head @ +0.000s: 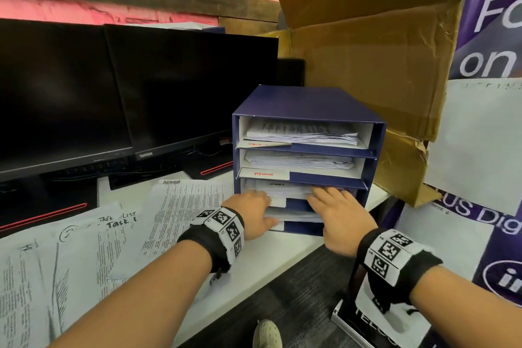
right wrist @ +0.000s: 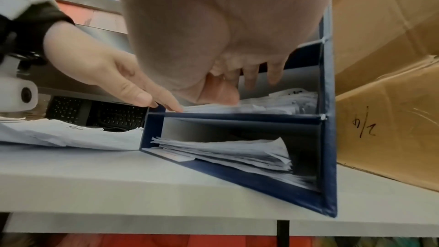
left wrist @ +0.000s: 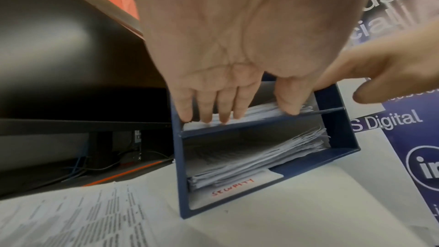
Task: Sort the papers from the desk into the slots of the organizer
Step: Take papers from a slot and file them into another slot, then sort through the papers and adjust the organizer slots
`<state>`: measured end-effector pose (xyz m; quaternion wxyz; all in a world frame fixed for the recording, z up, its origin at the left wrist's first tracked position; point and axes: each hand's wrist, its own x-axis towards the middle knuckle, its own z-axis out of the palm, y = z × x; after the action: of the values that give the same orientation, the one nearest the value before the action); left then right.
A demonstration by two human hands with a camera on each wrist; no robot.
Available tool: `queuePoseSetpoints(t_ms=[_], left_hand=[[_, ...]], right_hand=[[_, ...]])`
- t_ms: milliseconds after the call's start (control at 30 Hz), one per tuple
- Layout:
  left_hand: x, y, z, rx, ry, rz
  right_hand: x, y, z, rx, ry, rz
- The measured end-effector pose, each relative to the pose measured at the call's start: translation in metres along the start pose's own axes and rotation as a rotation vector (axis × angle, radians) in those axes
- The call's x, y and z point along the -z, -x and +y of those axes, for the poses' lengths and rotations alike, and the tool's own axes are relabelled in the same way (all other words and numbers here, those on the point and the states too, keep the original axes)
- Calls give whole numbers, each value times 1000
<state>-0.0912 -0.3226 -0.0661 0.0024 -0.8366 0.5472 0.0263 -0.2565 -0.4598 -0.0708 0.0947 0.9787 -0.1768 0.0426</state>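
Note:
The blue organizer [head: 308,102] stands on the white desk [head: 282,251] with four slots, each holding papers. Both hands reach into the third slot from the top. My left hand [head: 250,206] lies at the slot's left end, its straight fingertips [left wrist: 223,112] pressing on the paper stack [left wrist: 259,113] there. My right hand [head: 337,212] is at the slot's right end; its fingers [right wrist: 251,76] extend into the slot over the same stack [right wrist: 275,100], thumb touching the paper. Loose printed sheets lie on the desk to the left, one headed ADMIN [head: 183,206], another a task list [head: 113,232].
Two dark monitors [head: 169,87] stand behind the loose sheets. A large cardboard box [head: 381,70] is close behind and right of the organizer. A purple banner [head: 491,37] stands at the right. The desk's front edge [head: 254,285] runs just below my wrists.

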Motion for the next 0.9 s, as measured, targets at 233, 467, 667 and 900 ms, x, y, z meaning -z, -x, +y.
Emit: queuePoseSetpoints(t_ms=[233,467,667,900], left_hand=[[-1,-18,9,55,10,-94],[11,4,-11,88,221,42],[29,61,-61,344,240,4],[2,129,-135,743,206,-151]], right_hand=[[-16,-20,7,-81,-44,-214],[-1,-25,-7,-37,-92,-136],[14,-42,-68,36,-335,10],[7,-67,-142,123,-454,-311]])
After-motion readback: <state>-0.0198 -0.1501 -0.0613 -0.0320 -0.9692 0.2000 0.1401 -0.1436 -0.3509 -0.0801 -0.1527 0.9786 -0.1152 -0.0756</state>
